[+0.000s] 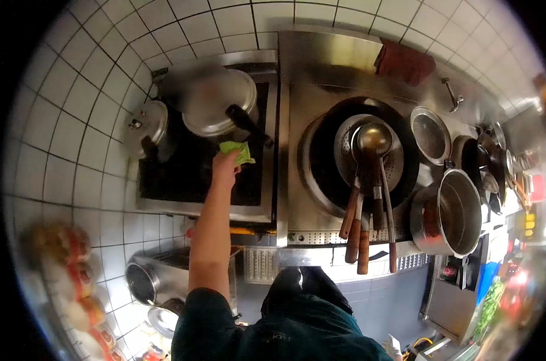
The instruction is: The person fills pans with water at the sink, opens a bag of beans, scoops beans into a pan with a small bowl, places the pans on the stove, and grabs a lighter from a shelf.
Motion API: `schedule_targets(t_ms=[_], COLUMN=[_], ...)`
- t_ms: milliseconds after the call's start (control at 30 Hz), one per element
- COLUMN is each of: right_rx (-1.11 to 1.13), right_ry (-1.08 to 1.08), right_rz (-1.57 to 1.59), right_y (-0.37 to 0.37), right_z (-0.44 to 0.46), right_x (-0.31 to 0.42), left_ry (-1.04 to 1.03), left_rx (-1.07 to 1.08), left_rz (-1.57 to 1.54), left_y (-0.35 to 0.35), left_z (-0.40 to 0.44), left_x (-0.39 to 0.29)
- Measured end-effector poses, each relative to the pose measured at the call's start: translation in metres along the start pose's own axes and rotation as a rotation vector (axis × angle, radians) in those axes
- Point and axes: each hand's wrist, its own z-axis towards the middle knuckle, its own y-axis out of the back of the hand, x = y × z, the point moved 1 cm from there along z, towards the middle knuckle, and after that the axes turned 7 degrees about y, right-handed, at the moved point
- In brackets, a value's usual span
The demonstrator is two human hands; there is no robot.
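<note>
My left hand reaches over the dark stovetop on the left, its fingers closed on a crumpled green cloth. Just beyond the cloth, the black handle of a large silver pressure cooker sticks out toward the hand. A smaller lidded pot stands at the stove's left corner. My right hand does not show in the picture.
Right of the stove, a wok holds a perforated strainer and several wooden-handled ladles. A deep metal pot and a round sieve stand farther right. A dark red cloth hangs at the back.
</note>
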Motion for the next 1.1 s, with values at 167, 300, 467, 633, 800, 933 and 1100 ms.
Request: schedule_targets(t_ms=[167, 300, 467, 633, 800, 933, 1100], right_rx=[0.019, 0.032, 0.055, 0.076, 0.094, 0.102, 0.109], right_ry=[0.033, 0.039, 0.037, 0.041, 0.049, 0.068, 0.086], right_rz=[-0.034, -0.059, -0.086, -0.092, -0.105, -0.121, -0.162], right_y=[-0.012, -0.024, -0.036, -0.046, -0.056, -0.067, -0.084], right_z=[0.031, 0.053, 0.078, 0.098, 0.103, 0.100, 0.089], right_x=[0.049, 0.083, 0.114, 0.136, 0.147, 0.155, 0.160], left_ry=[0.019, -0.064, -0.070, 0.052, 0.145, 0.141, 0.079], left_rx=[-0.152, -0.196, -0.198, -0.160, -0.136, 0.108, 0.020], left_rz=[-0.096, -0.233, -0.412, -0.453, -0.382, -0.379, -0.064], left_y=[-0.083, -0.139, -0.203, -0.231, -0.227, -0.215, -0.186], left_z=[0.051, 0.100, 0.157, 0.204, 0.194, 0.170, 0.122], left_x=[-0.023, -0.022, -0.018, -0.025, -0.019, -0.018, -0.006])
